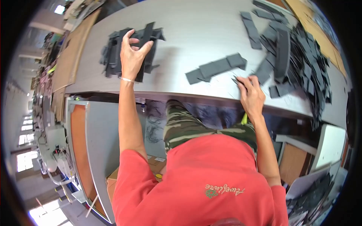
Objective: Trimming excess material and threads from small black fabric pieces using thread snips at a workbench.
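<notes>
My left hand (132,54) reaches far forward and rests with spread fingers on a stack of dark grey flat strips (113,56) at the left of the grey table (188,26). One long strip (145,35) lies under its fingers. My right hand (250,94) is near the table's front edge, fingertips pinching the end of a thin grey piece (237,80). Just left of it lies a short row of overlapping grey rectangles (217,67).
A big loose heap of grey strips (298,60) covers the right side of the table. Brown cardboard sheets (69,56) lie beyond the left end. A cardboard box (154,165) stands on the floor below, beside a grey panel (98,150).
</notes>
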Demonstrator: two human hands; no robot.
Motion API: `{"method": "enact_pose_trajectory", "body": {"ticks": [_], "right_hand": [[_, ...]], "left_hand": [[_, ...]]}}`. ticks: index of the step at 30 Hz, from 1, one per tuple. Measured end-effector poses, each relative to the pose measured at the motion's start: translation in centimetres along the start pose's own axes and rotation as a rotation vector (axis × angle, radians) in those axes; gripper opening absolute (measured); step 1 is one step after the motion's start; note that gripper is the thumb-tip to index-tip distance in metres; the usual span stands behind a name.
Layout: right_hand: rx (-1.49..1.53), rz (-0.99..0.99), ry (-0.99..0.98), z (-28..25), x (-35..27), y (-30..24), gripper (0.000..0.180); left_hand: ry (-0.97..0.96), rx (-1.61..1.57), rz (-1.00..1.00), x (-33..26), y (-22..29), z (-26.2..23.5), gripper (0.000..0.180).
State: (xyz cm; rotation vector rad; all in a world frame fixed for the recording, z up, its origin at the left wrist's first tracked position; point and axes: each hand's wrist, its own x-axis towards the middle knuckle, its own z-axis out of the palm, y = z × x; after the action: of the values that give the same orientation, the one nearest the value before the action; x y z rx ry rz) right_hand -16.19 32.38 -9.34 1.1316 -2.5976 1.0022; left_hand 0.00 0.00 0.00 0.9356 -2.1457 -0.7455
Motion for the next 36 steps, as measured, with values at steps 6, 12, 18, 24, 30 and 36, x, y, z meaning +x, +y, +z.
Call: {"method": "enact_pose_trajectory", "body": {"ticks": [6, 12, 18, 24, 30, 36], "right_hand": [[-0.109, -0.092, 0.051, 0.4, 0.0, -1.0, 0.02], [-0.103, -0.128, 0.058, 1.0, 0.5, -1.5, 0.019], [-0.076, -0.054, 0.089, 0.6, 0.2, -1.0, 0.018], [0.053, -0.03, 0.078, 0.6, 0.1, -0.6, 0.02], [0.205, -0.039, 0.084, 0.3, 0.0, -0.5, 0.021], [0.272, -0.014, 0.02, -0.2, -0.1, -0.4, 0.019]], "left_hand": [[0.465, 0.502, 0.385, 8.3, -8.3, -5.3, 0.038], [0.021, 0.425, -0.25, 8.6, -19.2, -5.4, 0.053], [0.143, 0.132, 0.437, 2.7, -3.3, 2.3, 0.016], [-0.297, 0.081, 0.601, -8.0, 2.5, 12.6, 0.039], [-0.39, 0.12, 0.395, -9.0, 5.0, 13.8, 0.042], [-0.498, -0.835, -0.373, -9.9, 5.7, 11.5, 0.036]]}}
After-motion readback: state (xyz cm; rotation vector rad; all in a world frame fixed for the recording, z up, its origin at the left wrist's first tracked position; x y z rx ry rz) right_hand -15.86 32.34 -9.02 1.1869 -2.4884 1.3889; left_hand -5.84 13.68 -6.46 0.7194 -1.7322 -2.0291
